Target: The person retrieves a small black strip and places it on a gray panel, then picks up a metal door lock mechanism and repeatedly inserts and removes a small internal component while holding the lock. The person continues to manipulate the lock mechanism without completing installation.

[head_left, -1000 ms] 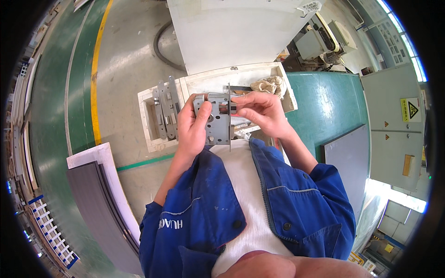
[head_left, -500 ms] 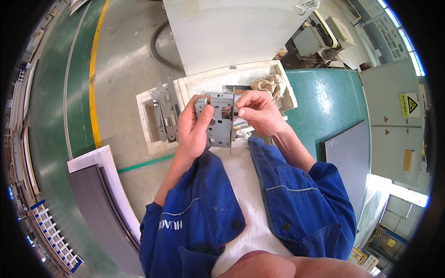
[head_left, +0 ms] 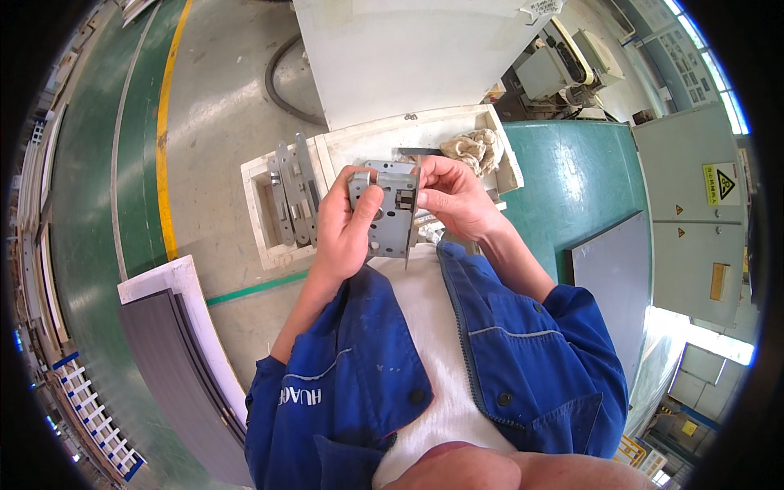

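I hold a grey metal lock case (head_left: 393, 214) upright in front of my chest with both hands. My left hand (head_left: 347, 229) grips its left side, the thumb lying across the flat face. My right hand (head_left: 454, 196) pinches its right edge near the top, fingertips at the faceplate. Beneath the lock case stands a white foam tray (head_left: 261, 220) on the floor. Several grey metal lock plates (head_left: 292, 189) stand on edge in the tray's left compartment.
A crumpled beige rag (head_left: 474, 149) lies in the tray's right corner. A white cabinet (head_left: 408, 53) stands behind the tray. Dark panels (head_left: 175, 376) lean at my lower left, another grey panel (head_left: 616, 278) at my right. A yellow floor line (head_left: 163, 147) runs along the left.
The lock case has been turned slightly in my hands and both hands have shifted their hold on it; it stays at the same height above the tray.
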Available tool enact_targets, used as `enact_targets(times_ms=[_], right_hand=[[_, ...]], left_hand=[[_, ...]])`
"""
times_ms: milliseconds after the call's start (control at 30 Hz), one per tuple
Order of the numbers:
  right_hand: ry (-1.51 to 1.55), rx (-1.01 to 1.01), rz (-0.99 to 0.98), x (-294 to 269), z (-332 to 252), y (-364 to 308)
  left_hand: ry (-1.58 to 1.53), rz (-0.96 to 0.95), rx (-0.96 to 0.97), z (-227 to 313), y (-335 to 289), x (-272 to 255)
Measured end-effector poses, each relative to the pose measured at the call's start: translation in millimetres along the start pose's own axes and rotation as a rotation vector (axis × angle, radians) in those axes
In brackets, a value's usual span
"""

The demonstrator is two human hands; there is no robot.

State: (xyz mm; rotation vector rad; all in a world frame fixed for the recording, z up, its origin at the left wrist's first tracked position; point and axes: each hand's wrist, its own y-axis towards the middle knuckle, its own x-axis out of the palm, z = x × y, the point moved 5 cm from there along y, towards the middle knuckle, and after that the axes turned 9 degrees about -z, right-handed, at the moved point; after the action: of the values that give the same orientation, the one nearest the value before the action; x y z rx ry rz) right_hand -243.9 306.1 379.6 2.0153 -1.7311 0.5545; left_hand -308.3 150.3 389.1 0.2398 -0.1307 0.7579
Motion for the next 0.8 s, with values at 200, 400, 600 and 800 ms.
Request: enact_targets(times_ms=[200,400,600,800], right_hand=[[0.024,-0.006,-0.009,2.2,-2.5,-1.6],[0.171,0.037,-0.016,1.3,4.6,-5.3],[0.204,0.092,-0.059,1.1,13.3,2.7],[0.222,0.118,-0.021,3.7,7.8,0.2]], left_hand=[[-0.082,0.054,0.009,-1.1,-1.3,-2.1],[-0.163,0.078,-0.008,-2.8,-4.1,-1.2],[-0.140,0.020,-0.053,-6.8,-2.2,-2.0],[-0.199,0.021,-0.044,-7.9,-5.2,-3.0]])
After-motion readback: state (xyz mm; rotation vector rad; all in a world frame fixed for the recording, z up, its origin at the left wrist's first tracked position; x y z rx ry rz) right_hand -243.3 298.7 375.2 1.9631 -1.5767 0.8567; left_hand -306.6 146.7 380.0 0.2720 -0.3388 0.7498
